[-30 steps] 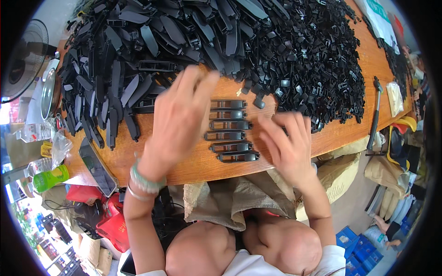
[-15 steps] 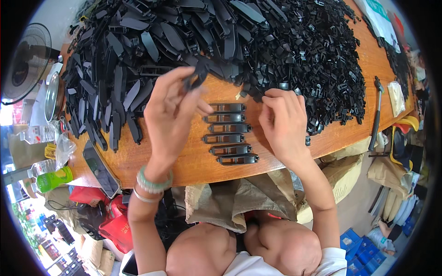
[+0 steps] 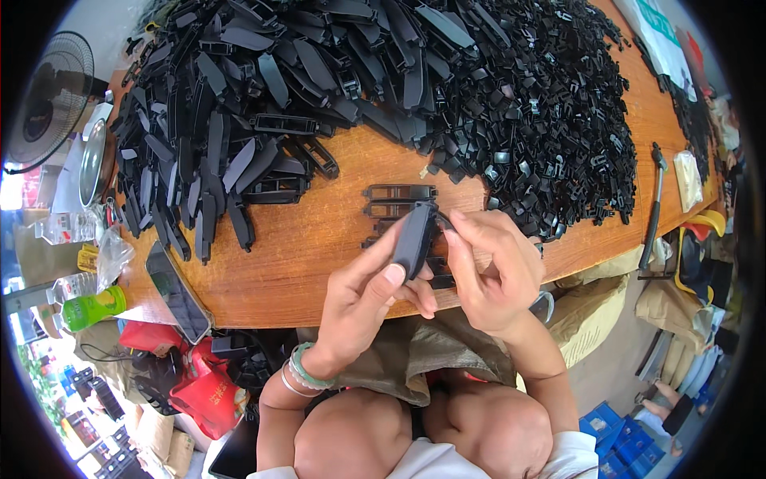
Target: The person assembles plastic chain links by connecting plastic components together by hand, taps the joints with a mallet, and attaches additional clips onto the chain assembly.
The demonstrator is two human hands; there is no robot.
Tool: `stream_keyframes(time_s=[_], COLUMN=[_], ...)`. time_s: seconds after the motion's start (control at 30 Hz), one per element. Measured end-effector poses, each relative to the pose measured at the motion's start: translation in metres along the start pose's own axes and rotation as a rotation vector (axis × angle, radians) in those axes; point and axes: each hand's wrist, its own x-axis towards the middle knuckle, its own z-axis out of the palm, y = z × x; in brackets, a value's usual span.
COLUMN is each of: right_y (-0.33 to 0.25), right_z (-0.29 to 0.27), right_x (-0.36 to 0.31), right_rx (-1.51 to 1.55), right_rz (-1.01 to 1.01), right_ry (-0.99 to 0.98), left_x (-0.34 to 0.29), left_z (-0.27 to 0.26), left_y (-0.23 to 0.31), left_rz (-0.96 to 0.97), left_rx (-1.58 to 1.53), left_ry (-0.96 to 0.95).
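My left hand (image 3: 355, 299) grips a long black plastic housing (image 3: 414, 238), tilted, with the thumb along its near end. At the far end of that housing, my right hand (image 3: 499, 271) is closed, thumb and index finger pinched by a small dark part (image 3: 441, 227) mostly hidden by the fingers. Beneath and behind both hands lies a column of similar black housings (image 3: 399, 192) on the wooden table (image 3: 231, 283); my hands cover most of them. Beyond spreads a heap of long black housings (image 3: 279, 84), joined on its right by a heap of small black clips (image 3: 550, 120).
A phone (image 3: 177, 294) lies at the table's left edge, near a green bottle (image 3: 94, 308) and a fan (image 3: 49, 100). To the right are a hammer (image 3: 653, 207) and a pale packet (image 3: 687, 177). Brown sacking (image 3: 399, 351) hangs at the front edge.
My left hand has come right and nearer, bringing the long housing over the column. The right hand has dropped slightly from the clip heap's edge and now meets the housing's far end.
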Motion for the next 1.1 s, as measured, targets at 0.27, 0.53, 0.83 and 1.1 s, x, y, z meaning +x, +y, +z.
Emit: stream_keyframes(time_s=[0.27,0.53,0.83,1.1], right_y=[-0.004,-0.016,0.000,-0.007], right_z=[0.006,-0.015,-0.028,-0.051], right_x=[-0.011,-0.001,-0.015,-0.053], right_rx=[-0.253,-0.137,0.053,-0.220], right_rz=[-0.094,-0.103,-0.039,0.059], right_ry=[-0.053,-0.160,-0.272,-0.638], left_x=[-0.007,-0.011,-0.009,0.031], left_z=[0.009,0.009,-0.017,-0.067], left_y=[-0.009,0.000,0.017,0.073], left_rz=[0.030,0.005,-0.413,0.627], left_rx=[0.125,0.226,-0.160,1.672], left_ry=[0.013,-0.123,-0.210,0.592])
